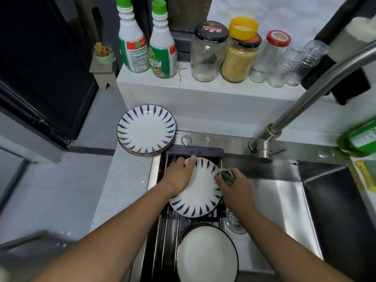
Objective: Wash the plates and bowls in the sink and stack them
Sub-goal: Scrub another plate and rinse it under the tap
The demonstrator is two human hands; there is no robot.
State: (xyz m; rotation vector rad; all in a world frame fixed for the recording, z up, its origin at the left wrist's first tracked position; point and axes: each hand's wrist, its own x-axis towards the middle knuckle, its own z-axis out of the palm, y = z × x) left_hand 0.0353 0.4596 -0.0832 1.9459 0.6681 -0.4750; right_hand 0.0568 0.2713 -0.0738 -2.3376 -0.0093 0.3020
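Maybe halfway: left hand [181, 176] grips the blue-striped white ceramic plate [198, 197] over the steel sink [284, 200], right hand [235, 189] clutching a green scrub pad [226, 175] at its rim, matching plates [146, 132] stacked far-left, nearer black-rimmed white dishes [206, 256] probably unwashed.

The right edge cuts a blurred green bottle [364, 137], the bottom edge probably a bowl [205, 257].
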